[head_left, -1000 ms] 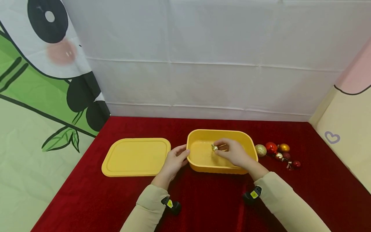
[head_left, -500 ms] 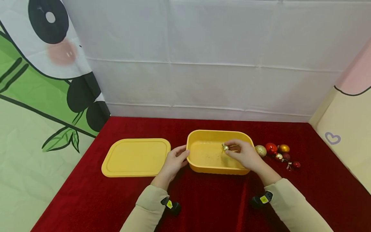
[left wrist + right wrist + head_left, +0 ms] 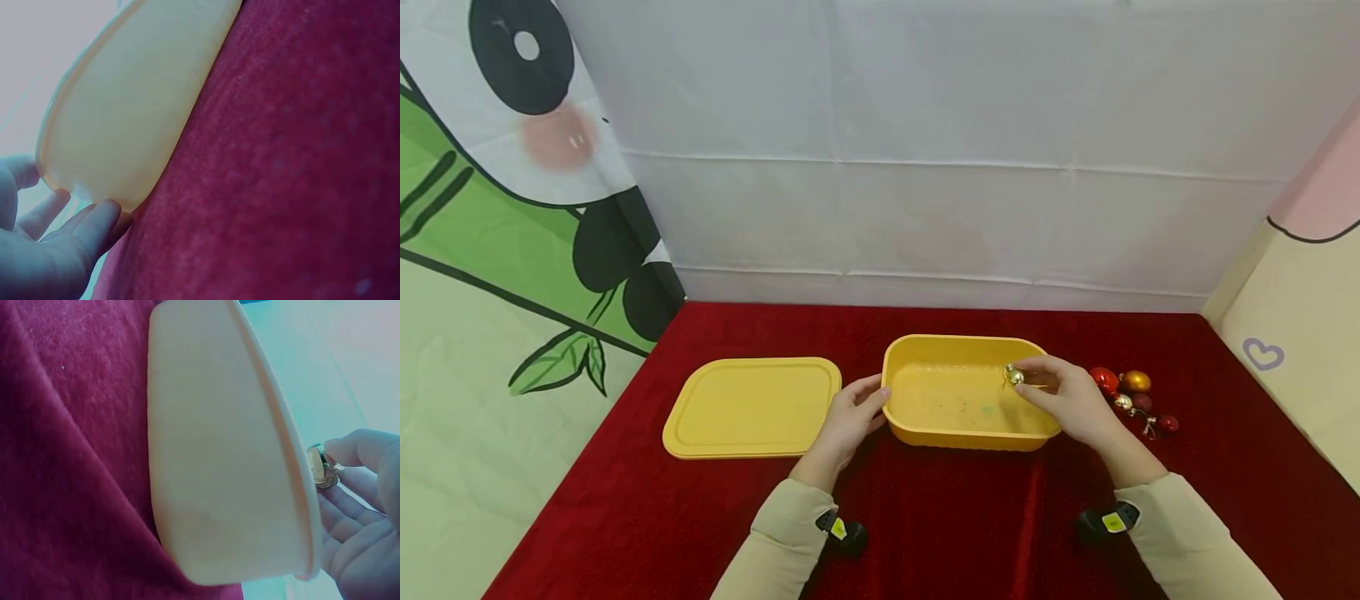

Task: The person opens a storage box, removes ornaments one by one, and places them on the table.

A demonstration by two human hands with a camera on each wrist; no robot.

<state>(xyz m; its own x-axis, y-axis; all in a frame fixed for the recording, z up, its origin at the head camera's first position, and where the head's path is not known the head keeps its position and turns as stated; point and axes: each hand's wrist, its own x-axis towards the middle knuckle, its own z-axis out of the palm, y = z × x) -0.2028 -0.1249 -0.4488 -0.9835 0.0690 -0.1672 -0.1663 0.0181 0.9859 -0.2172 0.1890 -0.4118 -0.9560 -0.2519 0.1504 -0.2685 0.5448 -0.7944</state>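
Note:
A small shiny gold Christmas bauble (image 3: 1014, 375) is pinched between the thumb and fingers of my right hand (image 3: 1070, 398), over the right end of an open yellow plastic box (image 3: 966, 439). In the right wrist view the bauble (image 3: 322, 466) shows just past the box rim. My left hand (image 3: 852, 414) holds the box's left end, thumb at the rim; the left wrist view shows its fingers (image 3: 100, 222) against the outer wall. Dark specks and a faint greenish spot mark the box floor.
Left of the box lies its flat yellow lid (image 3: 752, 408). To the right are several baubles: a red one (image 3: 1103, 381), an orange-gold one (image 3: 1136, 382), a small gold one (image 3: 1123, 403) and darker red ones. Red cloth (image 3: 940, 517) covers the table; a pale curtain (image 3: 925, 217) hangs behind.
My right hand has moved right across the box with the gold bauble and now hides the glittery gold ball beside it. The left hand has stayed at the box's left end.

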